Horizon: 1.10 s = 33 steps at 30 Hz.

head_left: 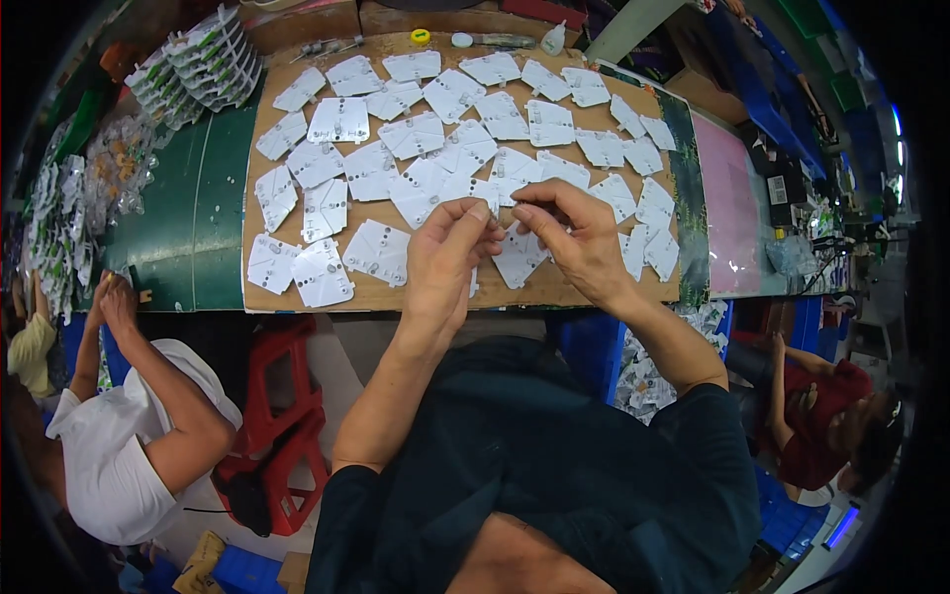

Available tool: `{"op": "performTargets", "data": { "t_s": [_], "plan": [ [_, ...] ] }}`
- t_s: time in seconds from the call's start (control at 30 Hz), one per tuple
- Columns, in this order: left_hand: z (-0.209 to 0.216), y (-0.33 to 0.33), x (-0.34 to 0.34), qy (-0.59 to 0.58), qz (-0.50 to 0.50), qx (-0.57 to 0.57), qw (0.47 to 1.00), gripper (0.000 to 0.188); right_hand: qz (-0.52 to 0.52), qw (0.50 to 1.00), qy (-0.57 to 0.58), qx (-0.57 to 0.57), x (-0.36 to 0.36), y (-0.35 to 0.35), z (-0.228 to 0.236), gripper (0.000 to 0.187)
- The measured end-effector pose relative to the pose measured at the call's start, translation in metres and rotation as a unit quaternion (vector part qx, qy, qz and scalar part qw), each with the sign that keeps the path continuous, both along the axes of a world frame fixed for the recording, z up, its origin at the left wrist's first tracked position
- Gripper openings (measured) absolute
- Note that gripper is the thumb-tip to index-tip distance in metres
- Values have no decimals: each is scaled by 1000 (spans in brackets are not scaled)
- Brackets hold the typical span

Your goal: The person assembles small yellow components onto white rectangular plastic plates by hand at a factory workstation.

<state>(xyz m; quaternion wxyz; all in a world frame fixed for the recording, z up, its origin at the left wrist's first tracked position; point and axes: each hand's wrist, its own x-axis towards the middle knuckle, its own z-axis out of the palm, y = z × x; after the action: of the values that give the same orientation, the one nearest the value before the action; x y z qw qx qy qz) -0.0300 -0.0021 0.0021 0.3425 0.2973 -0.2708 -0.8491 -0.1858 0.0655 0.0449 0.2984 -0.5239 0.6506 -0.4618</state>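
Over the near middle of a brown cardboard sheet (554, 290), my two hands come close together, thumb tips and forefingers pinched. My left hand (442, 255) and my right hand (586, 241) are both closed. Whatever lies between their fingertips is too small to make out. Many flat white plastic plates (455, 96) with small dark holes and clear bits on them are spread in loose rows across the sheet. One white plate (520, 256) sits just below my fingertips, partly covered by the right hand.
Stacked white-and-green parts (208, 64) stand at the far left, beside bagged pieces (119, 163). A squeeze bottle (553, 40) and yellow tape roll (422, 37) line the back edge. A blue bin of small parts (648, 381) is by my right arm. Other people sit on both sides.
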Motion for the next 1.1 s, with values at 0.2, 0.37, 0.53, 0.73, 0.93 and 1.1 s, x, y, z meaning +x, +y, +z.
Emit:
{"op": "performTargets", "data": {
  "t_s": [0.2, 0.37, 0.53, 0.73, 0.93, 1.1],
  "plan": [
    [-1, 1, 4, 54, -52, 52, 996, 23, 46, 995, 78, -36, -13, -5, 5, 18],
    [1, -3, 3, 70, -69, 73, 992, 22, 67, 985, -107, 118, -10, -12, 16, 19],
    [-4, -9, 4, 35, -83, 28, 996, 22, 43, 966, -130, 217, -8, -22, 15, 15],
    [-9, -16, 6, 84, -80, 81, 990, 19, 124, 980, 112, -110, -8, -27, 7, 16],
    [-2, -16, 12, 112, -98, 121, 981, 18, 156, 978, 100, -98, -12, -39, 21, 16],
    [-4, -17, 13, 91, -71, 103, 988, 19, 198, 977, 71, -22, -5, -42, 19, 15]
  ]
}}
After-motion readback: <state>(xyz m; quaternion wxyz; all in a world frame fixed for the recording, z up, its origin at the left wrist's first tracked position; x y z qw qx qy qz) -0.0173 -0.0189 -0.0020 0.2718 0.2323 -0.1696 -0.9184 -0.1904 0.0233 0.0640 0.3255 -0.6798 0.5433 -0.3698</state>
